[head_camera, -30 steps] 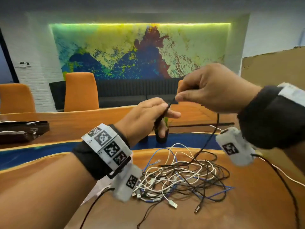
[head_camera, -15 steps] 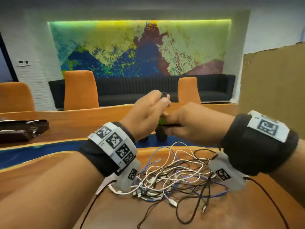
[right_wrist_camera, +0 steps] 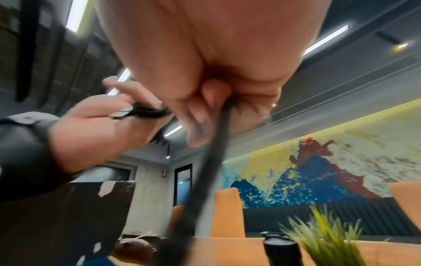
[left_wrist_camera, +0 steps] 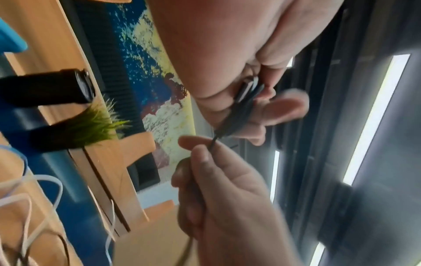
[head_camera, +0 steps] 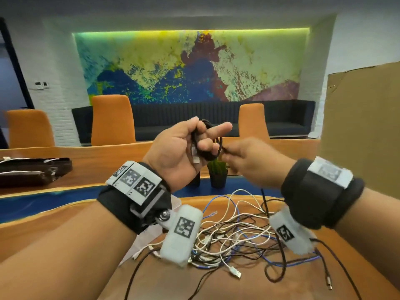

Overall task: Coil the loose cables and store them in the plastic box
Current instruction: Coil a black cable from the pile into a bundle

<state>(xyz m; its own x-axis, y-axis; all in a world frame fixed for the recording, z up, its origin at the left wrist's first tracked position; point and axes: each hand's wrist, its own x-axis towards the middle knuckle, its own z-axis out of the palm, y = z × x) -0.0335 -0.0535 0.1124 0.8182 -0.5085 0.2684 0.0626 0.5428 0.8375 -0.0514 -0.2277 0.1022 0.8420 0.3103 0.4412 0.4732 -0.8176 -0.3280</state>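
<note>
My left hand (head_camera: 194, 144) is raised above the table and holds a small coil of black cable (head_camera: 208, 146) looped round its fingers; the coil (left_wrist_camera: 243, 106) shows edge-on in the left wrist view. My right hand (head_camera: 242, 161) pinches the same black cable (right_wrist_camera: 216, 144) just right of the coil, and its free length hangs down toward the table. A tangled heap of white, black and blue cables (head_camera: 233, 232) lies on the wooden table (head_camera: 216, 284) below both wrists. No plastic box is in view.
A small potted green plant (head_camera: 217, 172) and a dark cylinder (right_wrist_camera: 282, 250) stand just beyond the heap. A brown case (head_camera: 32, 172) lies at the left. Orange chairs (head_camera: 112, 120) line the far side. A cardboard sheet (head_camera: 363, 126) stands at the right.
The right hand came down from high on the right to the left hand, laying another loop of black cable on it. The left hand turned palm-up and the coil grew.
</note>
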